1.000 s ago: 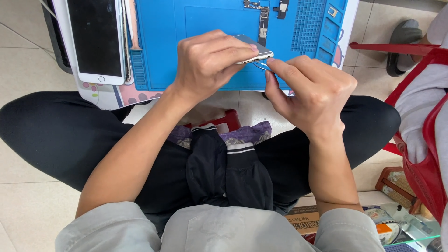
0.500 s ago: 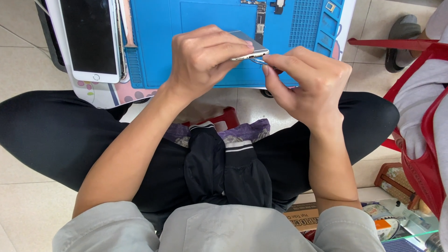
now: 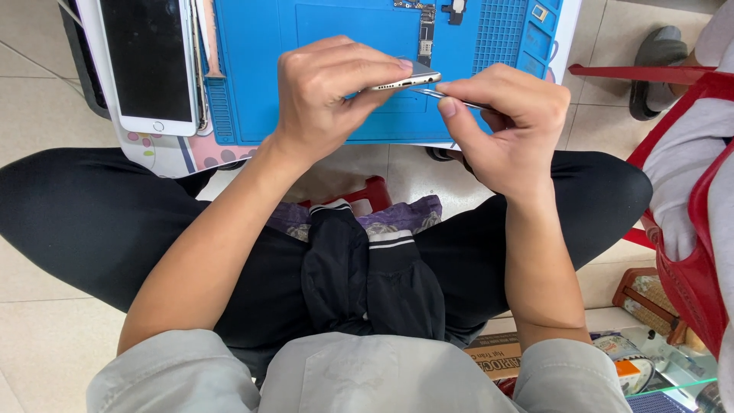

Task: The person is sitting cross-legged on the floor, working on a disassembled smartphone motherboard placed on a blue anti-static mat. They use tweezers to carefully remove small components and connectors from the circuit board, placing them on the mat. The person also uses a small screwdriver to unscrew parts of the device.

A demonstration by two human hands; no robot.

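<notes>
My head view was bright and evenly lit by soft daylight, with only faint shadows under the hands. The blue mat (image 3: 321, 46) showed no glare; the phone screen (image 3: 149, 61) reflected slightly. Focus stayed sharp, with mild wide-angle stretch at the edges.

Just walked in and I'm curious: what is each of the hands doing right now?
Left hand: closed on a silver phone body, held edge-on above the blue mat.
Right hand: closed on thin metal tweezers, tip at the phone's edge.
</notes>
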